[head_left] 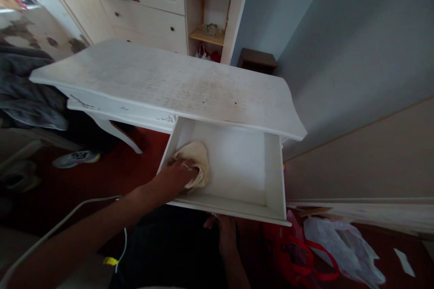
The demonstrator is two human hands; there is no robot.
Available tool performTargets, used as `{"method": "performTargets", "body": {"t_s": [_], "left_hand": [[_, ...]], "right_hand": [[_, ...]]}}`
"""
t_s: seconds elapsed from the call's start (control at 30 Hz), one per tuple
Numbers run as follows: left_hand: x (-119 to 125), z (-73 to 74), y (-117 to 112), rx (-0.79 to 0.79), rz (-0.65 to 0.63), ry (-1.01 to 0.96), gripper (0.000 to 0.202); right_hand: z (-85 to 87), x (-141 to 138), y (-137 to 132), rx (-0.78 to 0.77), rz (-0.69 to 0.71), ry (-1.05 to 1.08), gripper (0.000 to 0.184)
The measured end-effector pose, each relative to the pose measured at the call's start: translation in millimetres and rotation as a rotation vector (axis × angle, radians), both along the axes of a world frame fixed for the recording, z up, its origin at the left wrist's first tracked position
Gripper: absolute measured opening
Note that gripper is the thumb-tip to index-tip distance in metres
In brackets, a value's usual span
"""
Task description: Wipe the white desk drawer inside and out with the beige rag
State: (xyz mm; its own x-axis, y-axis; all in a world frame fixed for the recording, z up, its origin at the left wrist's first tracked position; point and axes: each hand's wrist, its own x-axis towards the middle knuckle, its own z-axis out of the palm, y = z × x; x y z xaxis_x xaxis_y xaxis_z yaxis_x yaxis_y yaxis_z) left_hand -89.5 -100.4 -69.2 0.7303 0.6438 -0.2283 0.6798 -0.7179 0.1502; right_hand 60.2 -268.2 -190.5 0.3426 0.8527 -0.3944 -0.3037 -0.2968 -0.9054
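Note:
A white drawer (pixel 233 162) is pulled out of a white table (pixel 142 72) in front of me. Inside it, at the left side, my left hand (pixel 178 174) is closed on a cream cloth (pixel 198 158), pressing it against the drawer's bottom and left wall. A ring shows on one finger. My right hand (pixel 224 226) is below the drawer's front edge with its fingers curled at the front panel. The panel partly hides what those fingers grip. Brown smudges mark the tabletop above the drawer.
Behind the table stands a white cabinet (pixel 145 18) with shelves. A dark grey garment (pixel 27 86) hangs at the left, with a shoe (pixel 76 159) on the red floor. At the right lie a red bag (pixel 288 253) and a white plastic bag (pixel 342 244). A pale cable (pixel 73 212) runs near my left arm.

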Motion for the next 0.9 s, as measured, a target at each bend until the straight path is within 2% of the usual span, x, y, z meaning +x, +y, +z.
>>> {"method": "performTargets", "body": {"t_s": [0.1, 0.2, 0.33, 0.43, 0.53, 0.67, 0.8, 0.9], "left_hand": [[3, 3.8, -3, 0.050, 0.038, 0.061, 0.045], [21, 6.6, -2, 0.157, 0.148, 0.154, 0.044], [44, 6.1, 19, 0.293, 0.191, 0.148, 0.047], [52, 3.6, 48, 0.375, 0.165, 0.087, 0.049], [57, 1.3, 80, 0.464, 0.084, 0.067, 0.048], [59, 1.9, 113, 0.469, -0.041, 0.070, 0.046], [55, 7.1, 125, 0.433, -0.132, 0.066, 0.038], [54, 12.8, 120, 0.379, -0.073, 0.090, 0.045]], "right_hand": [[-2.0, 1, -1, 0.009, 0.012, -0.011, 0.047], [-3.0, 2, -2, 0.020, 0.019, -0.017, 0.049], [-5.5, 5, -4, 0.027, -0.003, 0.004, 0.043], [-9.1, 6, -6, 0.034, 0.017, 0.001, 0.043], [-14.0, 6, -7, 0.046, 0.037, -0.022, 0.044], [-20.9, 6, -8, 0.049, 0.007, 0.003, 0.041], [-22.0, 6, -8, 0.053, 0.016, 0.006, 0.041], [-18.4, 7, -7, 0.047, 0.030, 0.010, 0.040]]}}
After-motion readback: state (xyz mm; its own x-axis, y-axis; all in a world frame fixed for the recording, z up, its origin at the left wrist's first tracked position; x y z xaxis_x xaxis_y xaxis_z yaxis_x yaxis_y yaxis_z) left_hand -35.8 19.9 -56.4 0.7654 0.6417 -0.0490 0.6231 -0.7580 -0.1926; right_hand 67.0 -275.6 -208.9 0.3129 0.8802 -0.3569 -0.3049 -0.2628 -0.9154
